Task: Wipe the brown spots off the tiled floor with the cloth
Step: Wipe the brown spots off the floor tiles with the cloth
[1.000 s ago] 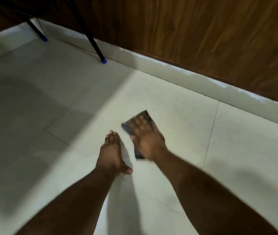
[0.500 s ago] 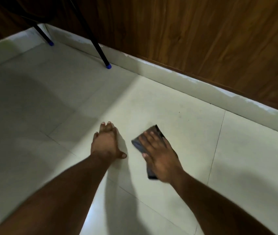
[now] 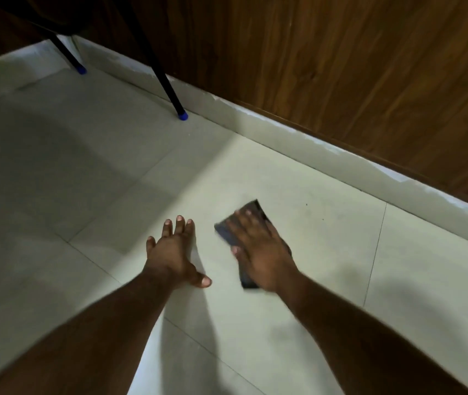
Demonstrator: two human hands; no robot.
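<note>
The fingers of the right hand are lying straight and a little spread, pressing flat on a dark cloth rather than curling round it; the thumb is lying along the cloth's near-left edge. The cloth is lying flat on the tiled floor, folded to a rough rectangle, with its far corner showing beyond the fingertips and its near end showing below the heel of the palm. The hand and cloth are looking slightly blurred. The left hand is resting just beside them on the same pale tile, palm down, fingers straight and close together, thumb stretched out toward the right hand, holding nothing. Both bare forearms are reaching in from the lower edge of the view, casting soft shadows on the tile. A couple of tiny dark specks are sitting on the floor beyond and to the right of the cloth; whether they are brown is too small to tell. Further out, a pale skirting strip is running along the foot of a wood-panelled wall, and two thin black chair legs with blue tips are standing on the floor near the far left corner.
</note>
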